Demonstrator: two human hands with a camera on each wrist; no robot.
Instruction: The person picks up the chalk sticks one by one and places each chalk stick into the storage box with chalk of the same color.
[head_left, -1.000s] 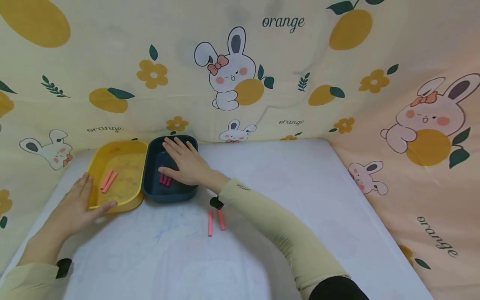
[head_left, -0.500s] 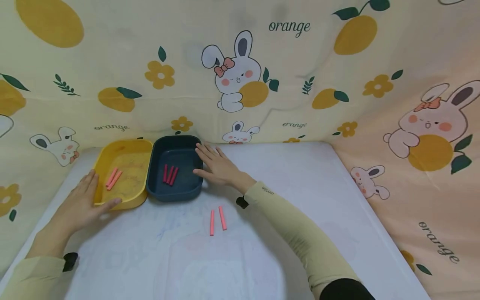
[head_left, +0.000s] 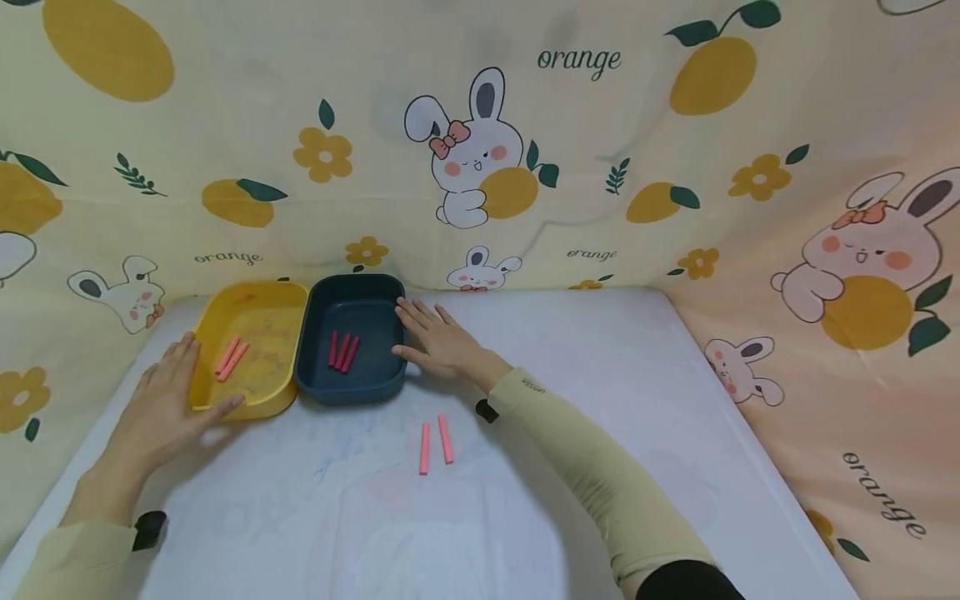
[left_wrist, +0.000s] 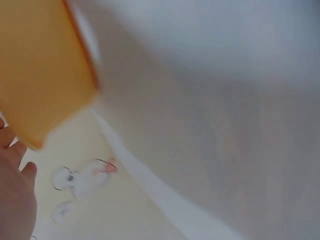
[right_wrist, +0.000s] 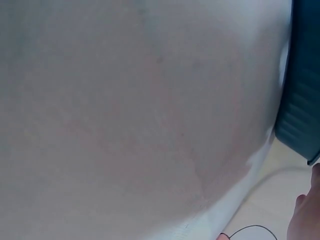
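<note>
In the head view my left hand [head_left: 159,408] rests against the left side of a yellow tray [head_left: 281,400], fingers extended, with the thumb by its front rim. Two light pink chalk-like sticks [head_left: 232,360] lie inside that tray. Beside it stands a dark blue tray [head_left: 352,392] holding three dark pink sticks [head_left: 344,353]. With straight, spread fingers, my right hand [head_left: 447,343] touches the blue tray's right wall. The left wrist view shows the yellow tray's outer wall [left_wrist: 45,70] near my fingers; in the right wrist view the blue tray's ribbed wall [right_wrist: 305,95] appears beside my hand.
Two pink sticks [head_left: 436,442] lie apart from the trays on the white tabletop [head_left: 375,517]. Behind the table hangs a cream cloth [head_left: 585,150] printed with rabbits and oranges. The trays stand close to the table's back edge.
My right hand has drawn back from over the blue tray to its right side, uncovering the dark pink sticks. My left hand stays at the yellow tray. The view has shifted slightly.
</note>
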